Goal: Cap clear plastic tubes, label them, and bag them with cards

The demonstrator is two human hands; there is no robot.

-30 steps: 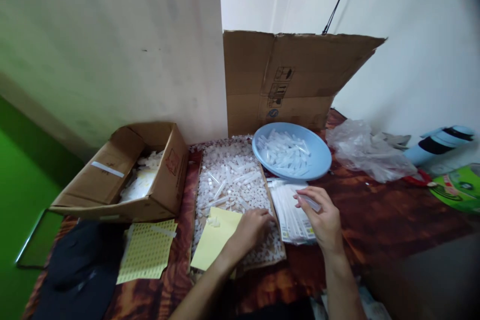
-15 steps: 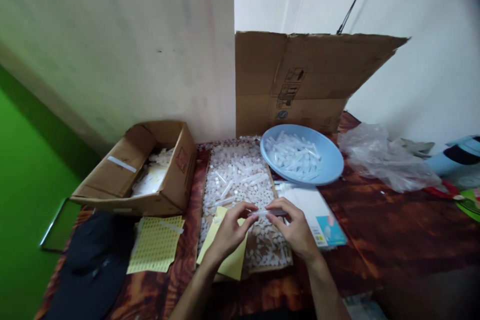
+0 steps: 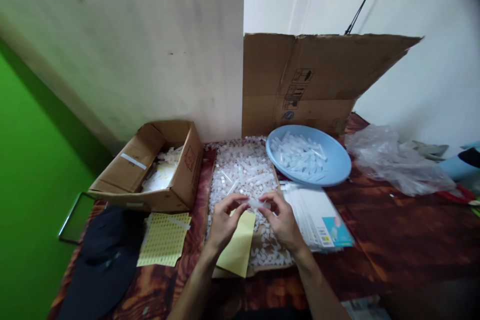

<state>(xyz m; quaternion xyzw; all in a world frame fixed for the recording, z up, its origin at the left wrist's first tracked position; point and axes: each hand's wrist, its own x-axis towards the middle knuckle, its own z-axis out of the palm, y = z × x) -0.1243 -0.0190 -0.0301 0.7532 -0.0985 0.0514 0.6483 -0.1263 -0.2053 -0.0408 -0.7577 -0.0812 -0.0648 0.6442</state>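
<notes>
Head view: white wall at the back, green wall on the left, big pale board (image 3: pixel 123 55) leaning upright with a flattened cardboard sheet (image 3: pixel 311 80) propped beside it. Counter (image 3: pixel 393 240) is dark, red-brown mottled. On it, left to right — open cardboard box (image 3: pixel 150 170) with white pieces inside, shallow cardboard tray (image 3: pixel 243 180) heaped with small white caps, blue bowl (image 3: pixel 333 157) of clear tubes, crumpled clear plastic bag (image 3: pixel 393 162). Black cap (image 3: pixel 101 260) at the near left, yellow sticker sheet (image 3: pixel 164 239) just beside it. Stack of printed cards (image 3: pixel 318 215) lies right of the tray, below the bowl. Plain yellow sheet (image 3: pixel 237 247) rests on the tray's near end. Left hand (image 3: pixel 224 220) and right hand (image 3: pixel 282 219) meet over the tray — fingers of both pinching a small clear tube (image 3: pixel 258 204) between them, held level just above the caps.
</notes>
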